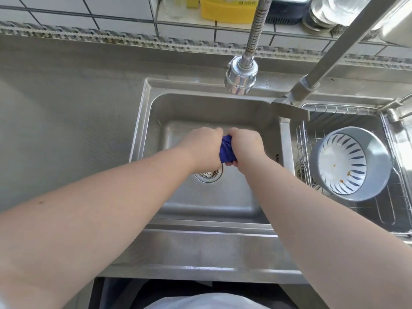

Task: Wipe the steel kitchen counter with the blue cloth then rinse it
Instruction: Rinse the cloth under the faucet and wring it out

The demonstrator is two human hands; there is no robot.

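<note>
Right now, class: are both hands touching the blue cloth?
Touching. The head view shows the left hand and right hand gripping the bunched blue cloth between them, above the sink.

Left hand (201, 150) and right hand (244, 144) gripping bunched blue cloth (226, 150), above steel sink (209, 108) drain (208, 175)

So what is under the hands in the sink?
The drain strainer shows partly beneath the left hand; the rest is covered. Both hands, right hand too, grip the blue cloth.
</note>
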